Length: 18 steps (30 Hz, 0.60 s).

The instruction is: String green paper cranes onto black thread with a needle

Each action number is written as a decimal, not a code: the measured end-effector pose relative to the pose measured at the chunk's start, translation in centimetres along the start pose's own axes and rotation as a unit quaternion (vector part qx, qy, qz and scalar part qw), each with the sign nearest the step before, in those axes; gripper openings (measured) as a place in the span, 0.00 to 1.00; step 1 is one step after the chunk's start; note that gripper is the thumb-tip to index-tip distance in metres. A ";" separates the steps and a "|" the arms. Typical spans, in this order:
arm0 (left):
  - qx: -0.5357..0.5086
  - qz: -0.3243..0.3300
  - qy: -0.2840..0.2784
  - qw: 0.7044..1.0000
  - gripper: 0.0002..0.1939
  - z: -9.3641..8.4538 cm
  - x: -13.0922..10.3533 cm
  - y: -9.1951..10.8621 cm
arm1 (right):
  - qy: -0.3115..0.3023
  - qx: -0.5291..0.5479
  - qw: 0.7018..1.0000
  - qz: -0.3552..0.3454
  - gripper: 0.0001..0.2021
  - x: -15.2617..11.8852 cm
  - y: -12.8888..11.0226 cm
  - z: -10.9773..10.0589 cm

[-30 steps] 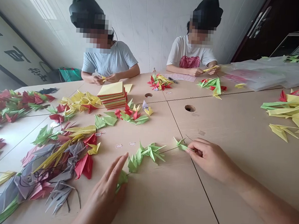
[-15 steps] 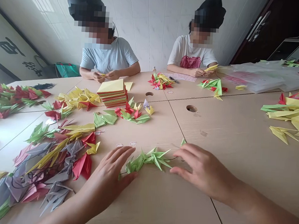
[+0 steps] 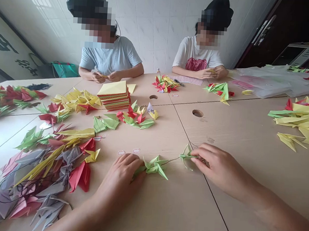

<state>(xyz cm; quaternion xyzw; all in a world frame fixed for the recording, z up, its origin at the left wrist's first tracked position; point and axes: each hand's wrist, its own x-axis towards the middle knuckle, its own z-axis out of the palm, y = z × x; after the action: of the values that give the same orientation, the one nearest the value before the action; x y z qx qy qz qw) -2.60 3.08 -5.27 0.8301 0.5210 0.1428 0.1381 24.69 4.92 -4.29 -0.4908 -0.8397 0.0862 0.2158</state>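
Observation:
Green folded paper cranes (image 3: pixel 155 165) hang together on a dark thin cord (image 3: pixel 173 160) in front of me. My left hand (image 3: pixel 126 174) is closed over the left end of this bunch and hides part of it. To the right, my right hand (image 3: pixel 210 159) pinches a separate green paper crane (image 3: pixel 186 155), slightly blurred. The cord runs between that crane and the bunch, with a gap between them. At left lies a heap of grey, pink and yellow paper cranes (image 3: pixel 43 178) with dark cords among them.
A stack of coloured paper squares (image 3: pixel 114 95) stands mid-table, with small red and green cranes (image 3: pixel 136 118) beside it. Yellow cranes (image 3: pixel 301 117) lie at right. Across the table (image 3: pixel 234 134), two people (image 3: pixel 110 60) fold yellow paper. Clear plastic bags (image 3: pixel 271 81) lie at far right.
My left hand has closed on the green cranes. My right hand has moved right and now pinches a green crane, with a stretch of cord showing between it and the bunch.

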 end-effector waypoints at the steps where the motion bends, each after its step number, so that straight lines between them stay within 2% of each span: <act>1: -0.002 0.001 -0.001 1.000 0.06 0.0 0.0 0.0 | 0.005 0.010 1.000 -0.004 0.06 0.0 -0.1 -0.1; 5: 0.001 0.011 -0.008 1.000 0.04 0.1 0.2 0.4 | 0.036 0.067 0.995 -0.059 0.04 -0.1 -2.1 0.9; 10: 0.002 0.026 -0.016 1.000 0.03 0.2 0.2 0.8 | 0.006 0.043 0.996 -0.073 0.08 -0.1 -3.8 3.3; 13: 0.007 0.026 -0.022 0.999 0.04 0.2 0.1 0.7 | -0.006 0.025 0.998 -0.051 0.12 0.0 -3.4 3.3; 17: 0.004 0.009 -0.031 0.999 0.06 0.0 -0.2 0.4 | -0.028 0.006 0.999 0.014 0.10 -0.2 -2.0 2.3; 18: -0.004 0.004 -0.032 0.999 0.09 -0.2 -0.4 0.3 | -0.033 0.005 0.999 0.020 0.09 -0.3 -1.6 2.1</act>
<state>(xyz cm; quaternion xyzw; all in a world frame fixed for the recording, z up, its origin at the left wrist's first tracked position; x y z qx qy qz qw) -2.59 2.61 -5.02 0.8358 0.5126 0.1184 0.1572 22.61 3.95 -5.66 -0.5030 -0.8362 0.1108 0.1885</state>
